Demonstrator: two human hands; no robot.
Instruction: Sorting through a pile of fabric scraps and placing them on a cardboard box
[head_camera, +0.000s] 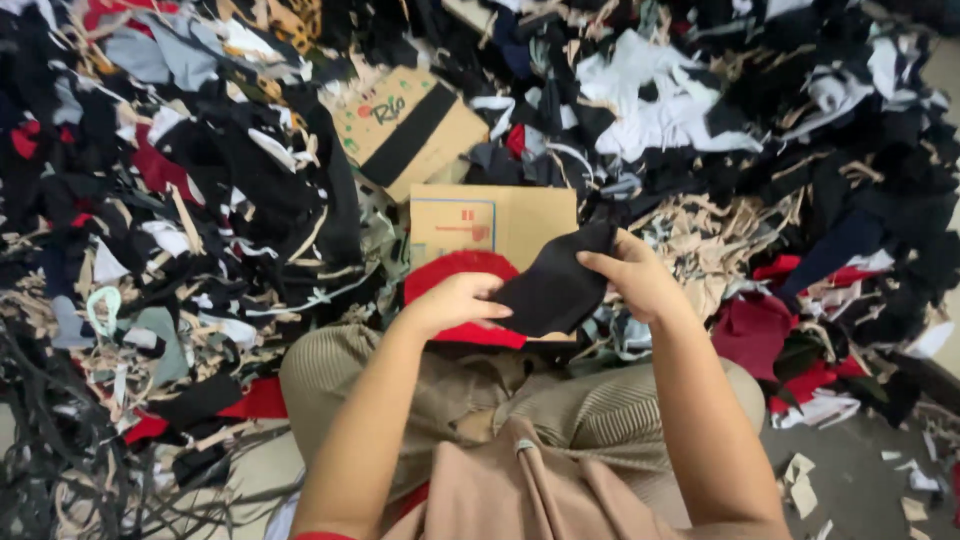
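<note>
Here we hold a black cloth piece (555, 285) between both hands, just above our lap and over a red cloth (458, 272). Our left hand (455, 300) pinches its lower left edge with thumb on top; our right hand (632, 275) pinches its upper right corner, fingers closed on the fabric. Just behind the black piece lies a flat brown cardboard box (520, 215) with a pale rectangular label edged in blue and small red marks. Farther back and left, a second cardboard box (400, 130) sits tilted, crossed by a black band, with a round red and green mark. Scrap heaps (200, 200) of black, white, red and tan cloth crowd all sides. Bare grey floor (860, 480) shows only at the lower right, dotted with paper bits.
</note>
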